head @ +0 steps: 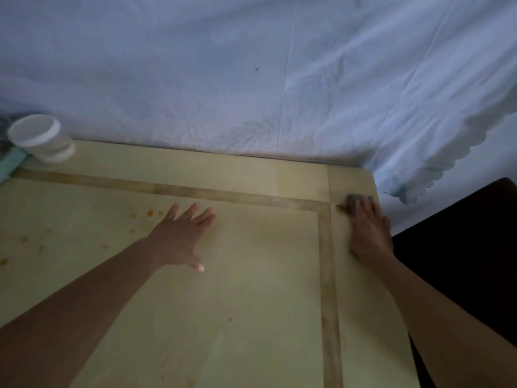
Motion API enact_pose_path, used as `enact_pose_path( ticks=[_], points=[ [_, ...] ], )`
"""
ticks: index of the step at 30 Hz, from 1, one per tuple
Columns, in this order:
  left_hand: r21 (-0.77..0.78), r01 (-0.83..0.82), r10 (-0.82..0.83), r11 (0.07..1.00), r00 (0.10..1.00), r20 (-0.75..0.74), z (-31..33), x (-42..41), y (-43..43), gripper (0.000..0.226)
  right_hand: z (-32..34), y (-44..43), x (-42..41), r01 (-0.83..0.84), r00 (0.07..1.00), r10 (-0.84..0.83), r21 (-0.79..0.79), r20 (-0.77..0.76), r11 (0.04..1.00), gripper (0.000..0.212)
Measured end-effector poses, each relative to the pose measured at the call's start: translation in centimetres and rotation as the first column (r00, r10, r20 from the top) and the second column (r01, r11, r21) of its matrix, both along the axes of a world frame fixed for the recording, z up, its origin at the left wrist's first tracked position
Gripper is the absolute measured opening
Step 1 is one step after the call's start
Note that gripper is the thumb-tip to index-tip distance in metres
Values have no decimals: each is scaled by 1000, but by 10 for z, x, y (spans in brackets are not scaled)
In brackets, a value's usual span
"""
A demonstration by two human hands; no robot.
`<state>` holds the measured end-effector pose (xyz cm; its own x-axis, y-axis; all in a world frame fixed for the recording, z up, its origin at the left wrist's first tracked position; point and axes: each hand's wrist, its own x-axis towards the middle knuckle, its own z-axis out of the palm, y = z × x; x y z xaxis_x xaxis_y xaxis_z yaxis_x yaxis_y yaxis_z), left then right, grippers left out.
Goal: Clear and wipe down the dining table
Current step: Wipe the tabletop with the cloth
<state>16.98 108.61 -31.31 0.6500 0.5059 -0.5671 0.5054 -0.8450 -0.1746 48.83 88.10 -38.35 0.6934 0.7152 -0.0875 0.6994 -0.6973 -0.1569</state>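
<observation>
Your left hand lies flat on the dining table, palm down, fingers straight and fanned out, thumb stuck out toward you; it holds nothing. Your right hand is also flat, near the table's far right corner, with its straight fingers pressing down on a small grey scrubbing pad. Only the far end of the pad shows past your fingertips, and it sits on the outer border of the tabletop, just right of the darker wooden band that frames the middle panel. Your two hands are well apart, with that band running between them.

The tabletop is pale yellowish wood. Orange-brown spots dot its left part, the nearest of them just left of your left hand, more scattered toward the left edge, and one small spot lies nearer to you in the middle of the panel.

A white plastic cup stands at the far left corner, tilted in the wide-angle view. Just beside it at the left edge is something pale teal, too cut off to name. A crumpled white sheet with a scalloped hem lies along the table's far edge, and a dark piece of furniture stands right of the table
</observation>
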Motion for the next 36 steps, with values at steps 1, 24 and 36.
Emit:
enact_pose_path(
  ticks=[1, 24, 36],
  points=[
    [4, 13, -13, 1000, 1000, -25, -6, 0, 0, 115, 0, 5, 6, 69, 998, -69, -11, 12, 998, 67],
    [-102, 7, 2, 995, 996, 91, -31, -7, 9, 127, -2, 76, 43, -34, 999, 31, 87, 36, 996, 68],
    [-57, 27, -25, 998, 999, 33, -28, -4, 8, 124, -5, 153, -57, -363, 929, 368, 97, -31, 926, 65]
  ],
)
